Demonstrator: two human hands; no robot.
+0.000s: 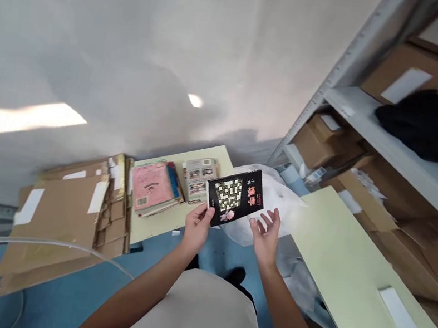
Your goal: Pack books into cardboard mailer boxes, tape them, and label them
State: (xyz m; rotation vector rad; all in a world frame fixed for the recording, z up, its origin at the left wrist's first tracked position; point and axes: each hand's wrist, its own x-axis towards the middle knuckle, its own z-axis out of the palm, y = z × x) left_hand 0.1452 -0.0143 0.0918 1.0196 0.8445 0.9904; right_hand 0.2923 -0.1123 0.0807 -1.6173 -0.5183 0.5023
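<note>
A black book (236,196) with a crossword grid and red lettering on its cover is held up in front of me, tilted. My left hand (196,227) pinches its lower left corner between thumb and fingers. Just off the book's right side, my right hand (265,235) has its fingers apart and holds nothing. Behind and to the left, a pile of books with a pink cover (152,186) lies on a pale table (220,158). Beside that pile is another stack of books (199,174) with pictures on the top cover.
Flattened cardboard boxes (63,204) lean at the left end of the table. Translucent plastic sheeting (281,197) hangs between the tables. On the right table (340,247) lies a white strip (398,311). Metal shelving (398,133) with cartons and black cloth stands beyond.
</note>
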